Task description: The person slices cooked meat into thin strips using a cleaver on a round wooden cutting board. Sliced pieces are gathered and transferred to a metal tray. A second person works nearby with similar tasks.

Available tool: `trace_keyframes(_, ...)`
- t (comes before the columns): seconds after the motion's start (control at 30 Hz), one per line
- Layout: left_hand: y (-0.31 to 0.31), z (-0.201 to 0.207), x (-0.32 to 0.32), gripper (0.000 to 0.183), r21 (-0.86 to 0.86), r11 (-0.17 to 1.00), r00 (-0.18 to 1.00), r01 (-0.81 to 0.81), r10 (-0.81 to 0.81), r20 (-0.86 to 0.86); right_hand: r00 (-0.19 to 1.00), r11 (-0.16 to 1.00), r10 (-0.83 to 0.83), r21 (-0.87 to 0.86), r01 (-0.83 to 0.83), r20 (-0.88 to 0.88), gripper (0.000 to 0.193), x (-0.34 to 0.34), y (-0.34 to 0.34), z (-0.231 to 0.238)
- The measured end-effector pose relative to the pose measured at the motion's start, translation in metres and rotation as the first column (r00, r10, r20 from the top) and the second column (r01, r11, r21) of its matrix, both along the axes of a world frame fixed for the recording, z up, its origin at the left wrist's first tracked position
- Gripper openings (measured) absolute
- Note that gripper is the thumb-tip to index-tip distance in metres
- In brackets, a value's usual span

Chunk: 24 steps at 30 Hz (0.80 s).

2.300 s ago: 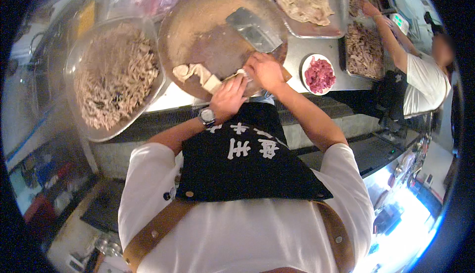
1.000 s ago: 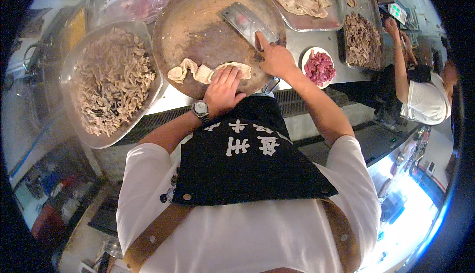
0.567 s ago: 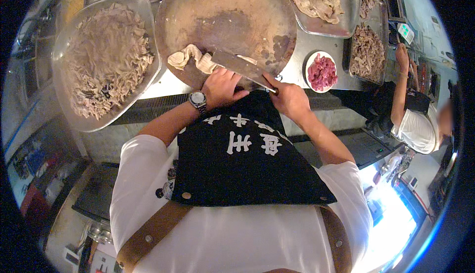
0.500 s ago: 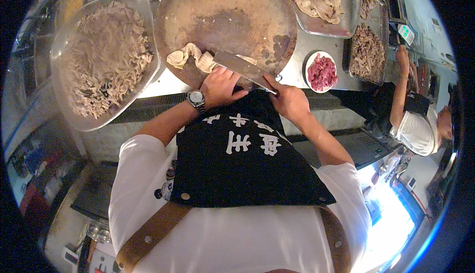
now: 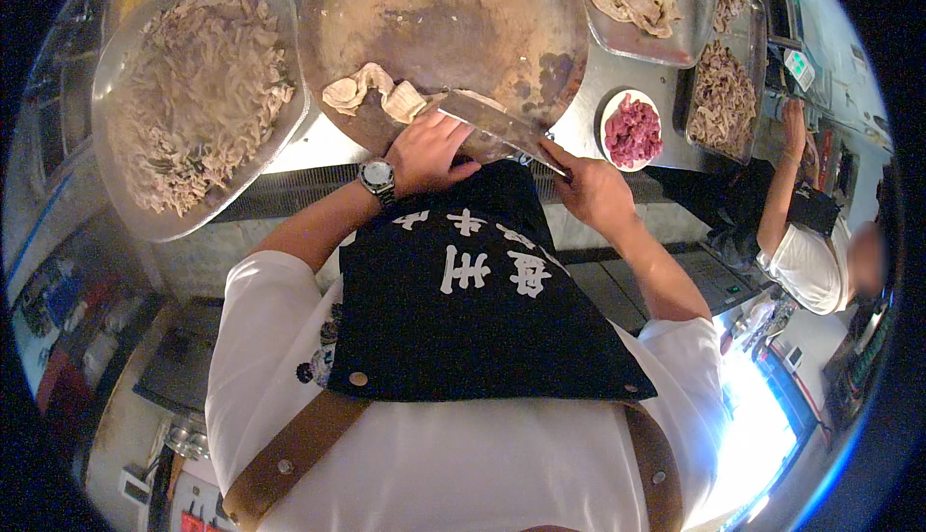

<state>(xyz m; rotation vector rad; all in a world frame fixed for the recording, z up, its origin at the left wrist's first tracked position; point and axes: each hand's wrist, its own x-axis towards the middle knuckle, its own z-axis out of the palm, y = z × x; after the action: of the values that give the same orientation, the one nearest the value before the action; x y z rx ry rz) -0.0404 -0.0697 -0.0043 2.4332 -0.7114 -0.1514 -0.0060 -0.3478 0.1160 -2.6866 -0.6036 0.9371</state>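
A round wooden chopping block (image 5: 434, 6) lies in front of me. Near its front edge is a pale, folded piece of tripe-like meat (image 5: 362, 86), its right end running under my fingers and the blade. My left hand (image 5: 429, 151), with a watch on the wrist, presses on that end with curled fingertips, close against the cleaver. In my right hand (image 5: 598, 190) is the handle of a cleaver (image 5: 497, 127); its blade slants across the block's front edge. A paler strip shows just behind the blade. What lies beneath the blade is hidden.
At left stands a large clear tub (image 5: 116, 127) of shredded pale meat. A white bowl (image 5: 608, 151) of red meat pieces sits right of the block. Metal trays (image 5: 637, 50) with more meat stand farther right. Another person (image 5: 810, 262) works at the far right.
The cleaver and my right hand have shifted a little to the right. My left hand stays on the meat. The whole view has tilted slightly.
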Motion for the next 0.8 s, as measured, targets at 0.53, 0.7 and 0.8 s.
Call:
trace_keyframes(0.53,-0.004,0.0,0.001,0.06,-0.021,1.0,0.997,-0.018,0.02,0.079,0.962,0.957,-0.27,0.119,0.264,0.038,0.05,0.025,0.033,-0.024)
trace_keyframes(0.7,-0.002,-0.001,-0.004,0.066,0.036,0.999,0.998,0.001,-0.003,0.063,0.99,0.983,-0.144,0.111,0.144,-0.012,0.049,0.004,0.014,0.0)
trace_keyframes(0.8,-0.004,-0.001,-0.008,0.062,0.072,0.997,1.0,-0.002,0.0,0.03,0.996,0.981,-0.086,0.175,0.084,0.003,0.052,-0.007,0.014,-0.001)
